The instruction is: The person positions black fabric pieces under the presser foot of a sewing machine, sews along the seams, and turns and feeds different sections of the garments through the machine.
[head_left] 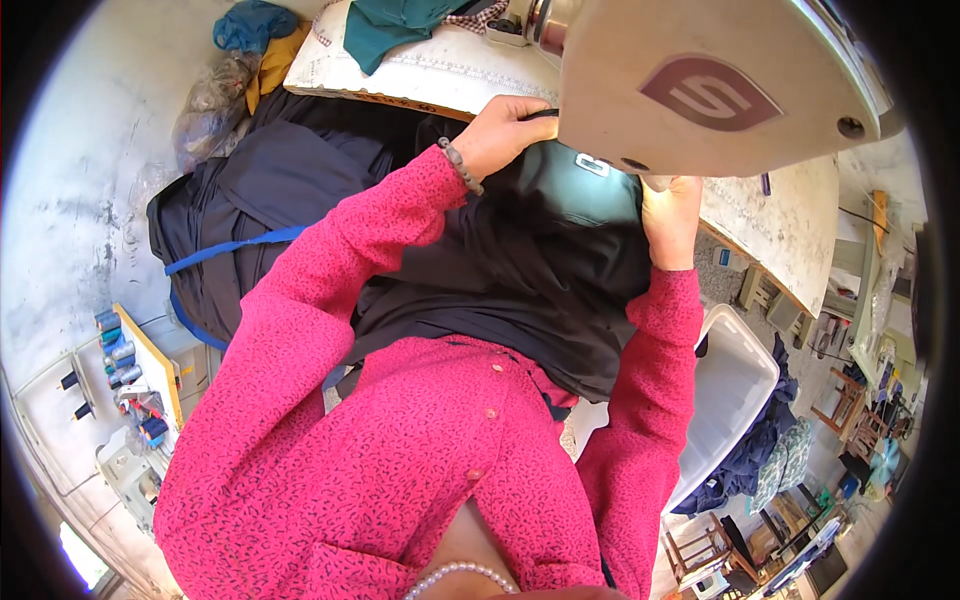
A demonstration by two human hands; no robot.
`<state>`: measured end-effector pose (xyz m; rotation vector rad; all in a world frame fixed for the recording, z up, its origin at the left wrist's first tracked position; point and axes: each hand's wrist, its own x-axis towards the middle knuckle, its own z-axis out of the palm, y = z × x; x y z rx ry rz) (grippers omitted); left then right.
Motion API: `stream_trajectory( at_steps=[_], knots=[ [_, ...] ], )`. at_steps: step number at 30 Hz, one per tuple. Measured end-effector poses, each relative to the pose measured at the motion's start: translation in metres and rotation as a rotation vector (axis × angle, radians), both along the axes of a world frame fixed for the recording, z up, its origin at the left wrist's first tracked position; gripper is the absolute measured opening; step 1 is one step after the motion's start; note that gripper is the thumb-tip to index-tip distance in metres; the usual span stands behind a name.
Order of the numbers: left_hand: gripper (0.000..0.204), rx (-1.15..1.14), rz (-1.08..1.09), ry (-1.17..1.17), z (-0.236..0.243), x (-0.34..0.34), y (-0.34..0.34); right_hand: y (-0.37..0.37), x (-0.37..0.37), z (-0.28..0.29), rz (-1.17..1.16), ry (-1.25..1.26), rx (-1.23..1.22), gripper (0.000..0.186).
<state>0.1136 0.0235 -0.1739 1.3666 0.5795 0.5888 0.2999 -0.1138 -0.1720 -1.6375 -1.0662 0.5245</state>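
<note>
The person's left hand (502, 138) is closed at the near side of the sewing machine (640, 50), with a dark strip (541, 114) pinched between thumb and fingers; whether the strip belongs to the cloth is not clear. The right hand (672, 225) is at the other side of the machine's head, which hides its fingertips, so I cannot say if it is gripping anything.

The black cloth (510, 260) lies between the 2 forearms, over the person's lap and up beneath the machine. A greenish, lit patch (570, 190) with a white mark shows between the 2 hands. More dark fabric with a blue strip (235, 246) is heaped to the left.

The white table (420, 85) runs behind the left hand, and a green cloth (395, 30) lies on its far part. To the left of that are a yellow cloth (275, 70) and a clear plastic bag (208, 115). A white bin (728, 385) stands beside the right sleeve, with navy cloth (740, 478) next to it. Thread spools (122, 358) are at far left.
</note>
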Motion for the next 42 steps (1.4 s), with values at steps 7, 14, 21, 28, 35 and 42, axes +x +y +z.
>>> stream_trajectory(
  at_steps=[7,14,21,28,35,42],
  knots=[
    [0.026,-0.057,-0.005,0.02,0.005,-0.001,-0.001,0.0,-0.004,0.007,0.027,0.033,0.022,0.022],
    [0.027,0.037,-0.079,0.037,-0.003,-0.003,0.008,0.001,-0.003,0.008,0.02,0.058,0.06,0.022],
    [0.034,0.262,-0.001,0.133,-0.052,-0.039,0.022,-0.001,0.006,-0.009,0.041,0.145,0.032,0.021],
    [0.017,0.12,-0.145,0.183,-0.12,-0.07,0.003,0.0,0.002,-0.004,0.036,0.126,0.065,0.022],
    [0.021,0.184,-0.046,0.292,-0.043,-0.107,0.048,-0.022,0.003,0.014,0.115,0.17,-0.044,0.016],
    [0.009,0.882,-0.185,0.331,0.184,-0.138,-0.002,-0.071,-0.047,0.066,0.518,0.055,-0.337,0.04]
  ],
)
